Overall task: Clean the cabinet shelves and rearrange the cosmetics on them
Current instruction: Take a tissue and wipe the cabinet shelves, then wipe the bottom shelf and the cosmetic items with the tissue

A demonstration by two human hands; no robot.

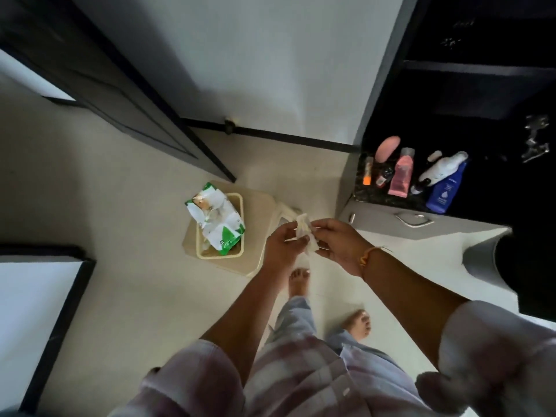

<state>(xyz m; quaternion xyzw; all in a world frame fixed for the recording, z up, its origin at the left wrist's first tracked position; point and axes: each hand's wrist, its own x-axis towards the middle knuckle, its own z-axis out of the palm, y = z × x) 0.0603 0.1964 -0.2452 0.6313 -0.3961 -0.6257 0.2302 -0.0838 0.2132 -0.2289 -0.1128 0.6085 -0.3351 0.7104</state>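
Wipe (304,229) pinched between your left hand (281,248) and right hand (340,243), just right of the stool (261,203). Green-white wipes pack (218,218) sits in the basket (219,256) on the stool, print unreadable. Cosmetics (401,176) stand on the cabinet shelf (391,200) farther right; blue bottle (445,188) label illegible.

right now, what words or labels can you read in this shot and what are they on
No text here can be read.
On the blue bottle: white print, too blurred to read.
On the wipes pack: print too small and blurred.
On the pink tube: no legible label.
On the white bottle: dark mark, unreadable.
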